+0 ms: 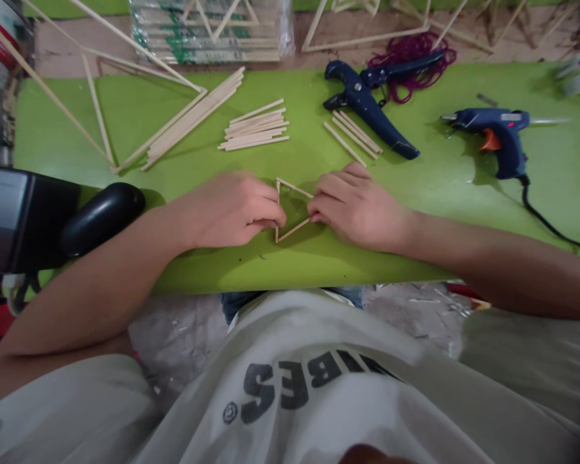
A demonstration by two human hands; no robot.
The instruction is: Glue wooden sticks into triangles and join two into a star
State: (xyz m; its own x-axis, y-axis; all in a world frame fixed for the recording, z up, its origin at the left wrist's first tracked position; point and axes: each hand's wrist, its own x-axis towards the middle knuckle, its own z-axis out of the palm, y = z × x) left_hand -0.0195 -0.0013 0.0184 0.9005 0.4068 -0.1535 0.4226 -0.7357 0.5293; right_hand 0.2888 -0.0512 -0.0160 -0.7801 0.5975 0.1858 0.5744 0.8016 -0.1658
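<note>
One blue cutter beyond small frame

Pale grey T-shirt, loose short sleeves, dark block lettering, small round emblem; blue denim below.

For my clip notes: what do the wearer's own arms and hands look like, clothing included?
Both the left hand and right hand are ungloved, with no ring or watch visible. The forearms are bare, below loose, pale sleeves belonging to a greyish-white shirt with dark block lettering across the front.
</note>
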